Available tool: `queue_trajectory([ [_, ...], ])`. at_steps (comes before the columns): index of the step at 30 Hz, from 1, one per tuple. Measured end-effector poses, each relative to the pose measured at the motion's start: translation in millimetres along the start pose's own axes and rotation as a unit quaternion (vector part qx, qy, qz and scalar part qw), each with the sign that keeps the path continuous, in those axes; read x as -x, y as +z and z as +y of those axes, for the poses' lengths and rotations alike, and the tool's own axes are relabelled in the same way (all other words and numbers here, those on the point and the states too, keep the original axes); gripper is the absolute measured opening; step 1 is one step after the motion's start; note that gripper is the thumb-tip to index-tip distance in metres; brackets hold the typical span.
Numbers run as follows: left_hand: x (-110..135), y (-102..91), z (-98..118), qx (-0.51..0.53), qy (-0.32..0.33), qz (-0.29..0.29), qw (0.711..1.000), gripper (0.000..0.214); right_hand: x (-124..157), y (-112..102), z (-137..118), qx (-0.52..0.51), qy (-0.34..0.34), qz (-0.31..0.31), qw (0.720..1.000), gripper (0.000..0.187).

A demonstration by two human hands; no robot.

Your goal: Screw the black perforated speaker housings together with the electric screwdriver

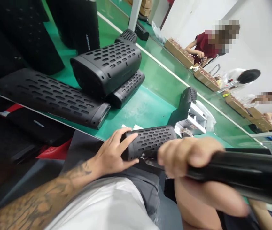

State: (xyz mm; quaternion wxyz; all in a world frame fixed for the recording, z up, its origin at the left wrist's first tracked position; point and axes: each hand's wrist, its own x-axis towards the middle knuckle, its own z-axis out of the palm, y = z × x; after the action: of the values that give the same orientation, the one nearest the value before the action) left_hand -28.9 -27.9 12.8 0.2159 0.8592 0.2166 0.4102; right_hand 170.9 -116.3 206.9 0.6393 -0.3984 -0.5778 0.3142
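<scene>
My left hand (113, 153) grips the near end of a black slotted metal casing (153, 137), fingers over its top and thumb along the lower side. The casing lies at the edge of the green bench, its far end by a white metal fixture (193, 119). In my right hand (188, 155) is a black cylindrical electric screwdriver (246, 171), blurred by motion. Its slim front end points left toward the casing's lower side. Whether the tip touches the casing I cannot tell.
Several similar casings (109, 64) are stacked on the green bench (138, 105) to the left, one long casing (59, 99) along its edge. Below sit more black housings (32, 127) on red material. Across the bench, people work beside cardboard trays (179, 52).
</scene>
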Motion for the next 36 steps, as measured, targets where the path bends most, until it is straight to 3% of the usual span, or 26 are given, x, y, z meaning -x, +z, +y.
queue_trajectory([
  [3,29,5.9,36,-0.069,-0.031,0.022,0.997,0.116,-5,-43,-20,0.058,-0.086,0.165,0.981,0.041],
  [6,46,7.4,64,-0.049,0.047,-0.032,0.997,0.099,-15,-99,-8,0.190,-0.160,0.313,0.917,0.043],
  [9,46,8.0,74,-0.004,0.136,-0.088,0.987,0.103,-21,-143,18,0.231,-0.156,0.372,0.885,0.044],
  [12,18,6.2,73,0.032,0.211,-0.124,0.969,0.102,-18,-165,36,0.219,-0.139,0.370,0.892,0.047],
  [15,-39,-0.1,64,0.030,0.290,-0.232,0.928,0.090,-11,-170,42,0.199,-0.118,0.357,0.905,0.045],
  [18,-105,-0.8,50,0.013,0.291,-0.345,0.892,0.103,-7,-170,42,0.185,-0.119,0.352,0.910,0.045],
  [21,-144,12.6,42,0.003,0.299,-0.372,0.879,0.125,-5,-170,42,0.181,-0.120,0.348,0.912,0.047],
  [23,-149,25.7,46,-0.043,0.286,-0.354,0.889,0.135,-4,-169,43,0.179,-0.119,0.344,0.914,0.044],
  [26,-142,37.5,58,-0.167,0.187,-0.299,0.921,0.133,-2,-167,41,0.174,-0.122,0.338,0.917,0.044],
  [28,-140,35.2,62,-0.206,0.140,-0.291,0.924,0.126,1,-165,33,0.172,-0.122,0.336,0.918,0.046],
  [31,-150,21.2,50,-0.190,0.150,-0.331,0.912,0.117,12,-158,9,0.155,-0.123,0.331,0.923,0.048],
  [36,-165,8.7,20,-0.137,0.111,-0.374,0.911,0.109,34,-126,-40,0.101,-0.101,0.185,0.972,0.038],
])
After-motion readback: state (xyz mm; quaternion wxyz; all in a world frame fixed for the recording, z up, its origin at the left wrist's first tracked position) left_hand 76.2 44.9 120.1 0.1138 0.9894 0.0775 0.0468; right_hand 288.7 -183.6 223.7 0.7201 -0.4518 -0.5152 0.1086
